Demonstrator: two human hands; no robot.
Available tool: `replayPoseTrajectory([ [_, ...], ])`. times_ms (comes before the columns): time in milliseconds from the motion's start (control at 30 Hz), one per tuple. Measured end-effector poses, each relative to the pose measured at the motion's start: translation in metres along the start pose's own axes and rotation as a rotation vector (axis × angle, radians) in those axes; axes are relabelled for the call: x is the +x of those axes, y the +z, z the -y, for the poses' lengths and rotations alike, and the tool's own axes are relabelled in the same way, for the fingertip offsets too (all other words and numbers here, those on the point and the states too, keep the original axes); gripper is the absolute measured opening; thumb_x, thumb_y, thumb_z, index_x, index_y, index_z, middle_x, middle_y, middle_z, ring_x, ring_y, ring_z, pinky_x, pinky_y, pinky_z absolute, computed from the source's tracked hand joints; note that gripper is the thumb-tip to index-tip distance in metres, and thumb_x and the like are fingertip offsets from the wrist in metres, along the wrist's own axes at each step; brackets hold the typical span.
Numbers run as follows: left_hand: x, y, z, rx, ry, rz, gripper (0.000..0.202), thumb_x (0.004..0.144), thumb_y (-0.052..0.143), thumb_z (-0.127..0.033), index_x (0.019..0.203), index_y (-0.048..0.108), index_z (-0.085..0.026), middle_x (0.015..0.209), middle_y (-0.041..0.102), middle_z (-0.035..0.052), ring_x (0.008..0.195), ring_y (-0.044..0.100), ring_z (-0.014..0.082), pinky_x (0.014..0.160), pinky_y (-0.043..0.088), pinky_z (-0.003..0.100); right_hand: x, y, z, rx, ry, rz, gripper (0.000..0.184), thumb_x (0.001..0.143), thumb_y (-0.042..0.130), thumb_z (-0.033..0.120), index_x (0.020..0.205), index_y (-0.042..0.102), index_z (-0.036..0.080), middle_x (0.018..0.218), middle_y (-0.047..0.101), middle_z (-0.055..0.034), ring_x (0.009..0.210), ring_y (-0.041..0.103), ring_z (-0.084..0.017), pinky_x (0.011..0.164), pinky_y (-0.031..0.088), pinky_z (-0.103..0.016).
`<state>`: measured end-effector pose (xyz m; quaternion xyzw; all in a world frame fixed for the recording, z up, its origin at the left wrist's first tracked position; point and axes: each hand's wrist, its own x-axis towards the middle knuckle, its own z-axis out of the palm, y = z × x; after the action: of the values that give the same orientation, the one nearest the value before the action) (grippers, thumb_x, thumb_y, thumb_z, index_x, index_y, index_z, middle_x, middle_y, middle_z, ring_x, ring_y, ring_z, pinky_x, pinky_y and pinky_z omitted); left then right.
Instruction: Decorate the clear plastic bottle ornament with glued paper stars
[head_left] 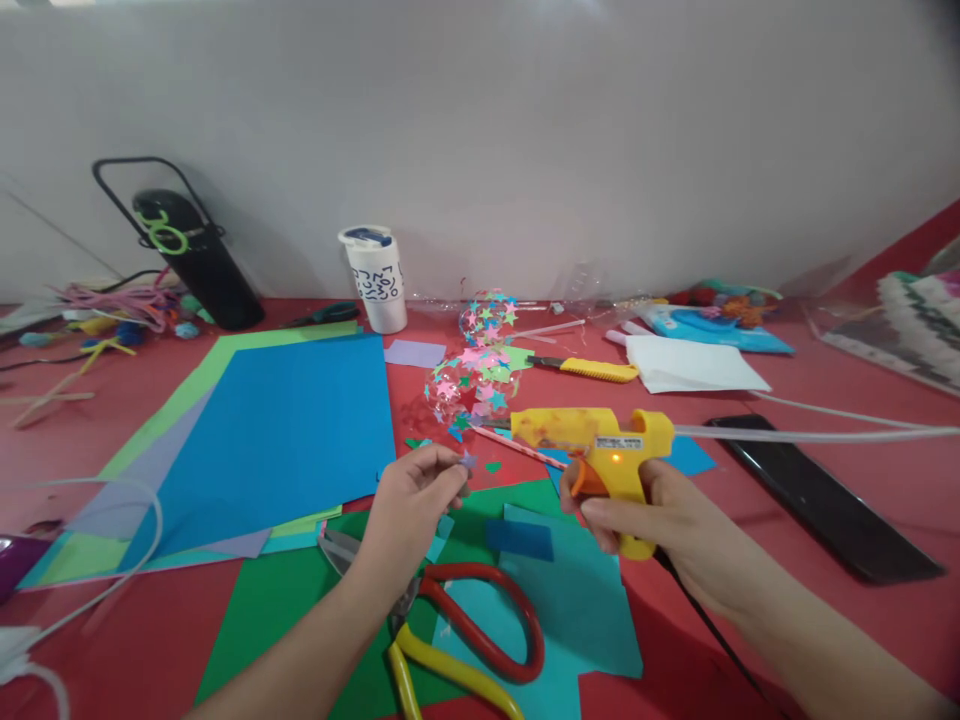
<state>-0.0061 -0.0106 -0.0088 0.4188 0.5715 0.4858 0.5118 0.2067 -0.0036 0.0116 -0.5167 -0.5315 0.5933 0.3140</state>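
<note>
- While it is reaching in from the near right, the right hand (641, 510) is wrapping around the handle of a yellow glue gun (562, 428), whose nozzle is pointing left.
- Beyond and left of the nozzle, a star-covered clear figure (481, 357) is sitting.
- From the near left, the left hand (416, 495) is angling inward, thumb and fingertips pinching a purple star (468, 461).
</note>
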Motion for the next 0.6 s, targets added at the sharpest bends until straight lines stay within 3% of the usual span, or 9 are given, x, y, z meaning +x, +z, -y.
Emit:
replayPoseTrajectory([
  [133, 0.0, 0.001, 0.0, 0.02, 0.016, -0.002, 0.009, 0.065, 0.06, -0.024, 0.061, 0.06, -0.016, 0.051, 0.054, -0.005, 0.048, 0.049, 0.0074, 0.048, 0.037, 0.019, -0.007, 0.004, -0.009, -0.042, 0.055, -0.009, 0.026, 0.063, 0.069, 0.039, 0.073, 0.063, 0.016, 0.057, 0.059, -0.0008, 0.053, 0.052, -0.015, 0.05, 0.04, -0.026],
  [267, 0.001, -0.001, 0.001, 0.038, 0.03, -0.013, 0.011, 0.067, 0.061, -0.026, 0.062, 0.06, -0.017, 0.052, 0.056, -0.0045, 0.049, 0.049, 0.0078, 0.049, 0.037, 0.019, -0.013, 0.013, -0.007, -0.032, 0.005, -0.095, 0.024, 0.068, 0.065, 0.041, 0.078, 0.064, 0.019, 0.071, 0.062, -0.0015, 0.063, 0.055, -0.017, 0.054, 0.042, -0.027],
  [433, 0.001, -0.001, 0.002, 0.047, 0.032, -0.02, 0.01, 0.068, 0.061, -0.026, 0.065, 0.06, -0.017, 0.054, 0.057, -0.0039, 0.051, 0.05, 0.0086, 0.05, 0.038, 0.02, -0.02, 0.019, -0.006, -0.154, -0.02, -0.175, 0.023, 0.066, 0.063, 0.043, 0.074, 0.065, 0.021, 0.072, 0.063, -0.0037, 0.066, 0.058, -0.021, 0.054, 0.046, -0.029],
  [600, -0.002, 0.002, 0.001, 0.118, 0.043, -0.018, 0.011, 0.069, 0.06, -0.027, 0.064, 0.06, -0.017, 0.054, 0.054, -0.0041, 0.052, 0.048, 0.009, 0.051, 0.037, 0.021, -0.018, 0.016, -0.011, -0.236, -0.071, -0.066, 0.02, 0.069, 0.062, 0.04, 0.069, 0.063, 0.02, 0.06, 0.054, 0.0001, 0.052, 0.049, -0.015, 0.046, 0.041, -0.025],
])
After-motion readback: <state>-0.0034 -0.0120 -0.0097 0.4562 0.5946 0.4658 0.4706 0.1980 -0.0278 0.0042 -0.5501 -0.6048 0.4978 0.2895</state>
